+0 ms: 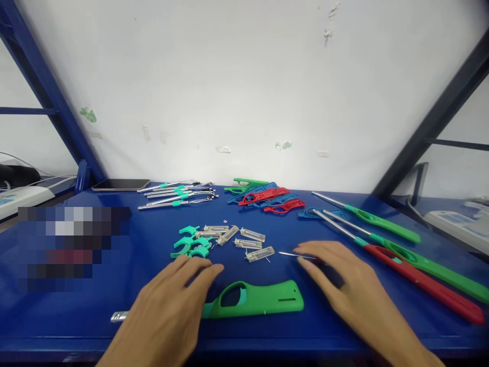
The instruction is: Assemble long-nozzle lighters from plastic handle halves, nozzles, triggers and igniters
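Note:
My left hand (164, 306) lies over the metal barrel of a green gas lighter (263, 298), its fingers stretched forward past the barrel and not wrapped round it. The lighter rests flat near the front edge, handle to the right, with a teal trigger (242, 296) in its loop. My right hand (340, 280) has a thin metal rod (286, 253) between thumb and fingertips, low over the table; the rod's right end is partly hidden. Just left of the rod are several clear fuel tanks (260, 254). Several teal triggers (187, 242) lie beside those.
At the back lie several metal barrels with wires (171, 196) and red, blue and green handle shells (267, 196). Long lighters (420, 278) lie on the right. A phone (121, 184) is at the back left, near a blurred patch (72, 244). The blue table (244, 339) meets a white wall.

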Demonstrator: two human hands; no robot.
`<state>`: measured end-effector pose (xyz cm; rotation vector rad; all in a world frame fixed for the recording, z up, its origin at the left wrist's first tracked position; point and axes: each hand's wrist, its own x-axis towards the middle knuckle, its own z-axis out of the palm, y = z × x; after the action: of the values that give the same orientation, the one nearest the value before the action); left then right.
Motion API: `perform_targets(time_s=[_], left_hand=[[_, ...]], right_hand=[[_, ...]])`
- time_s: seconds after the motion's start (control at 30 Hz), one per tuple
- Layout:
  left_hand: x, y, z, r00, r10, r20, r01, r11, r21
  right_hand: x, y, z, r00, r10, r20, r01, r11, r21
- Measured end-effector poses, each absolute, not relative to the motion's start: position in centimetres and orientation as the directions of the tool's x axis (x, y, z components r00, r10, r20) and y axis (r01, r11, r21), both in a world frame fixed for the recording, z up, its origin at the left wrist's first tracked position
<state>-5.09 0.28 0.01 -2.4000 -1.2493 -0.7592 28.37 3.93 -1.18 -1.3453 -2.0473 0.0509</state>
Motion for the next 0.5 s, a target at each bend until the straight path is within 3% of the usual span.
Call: perform_targets(time_s=[0.23, 0.5], left_hand=[[-5.3, 3.2, 0.8, 0.514, 0.761, 0.397, 0.856, -0.484, -0.182], [-5.0, 4.0, 0.8, 0.555, 0.74, 0.38, 0.829, -0.527, -0.185]], right_hand=[[33.2, 5.7, -2.3, -0.125, 0.861, 0.492, 0.866, 0.337, -0.37], [33.3, 4.6, -1.7, -0.058, 0.854, 0.517, 0.827, 0.331, -0.454]])
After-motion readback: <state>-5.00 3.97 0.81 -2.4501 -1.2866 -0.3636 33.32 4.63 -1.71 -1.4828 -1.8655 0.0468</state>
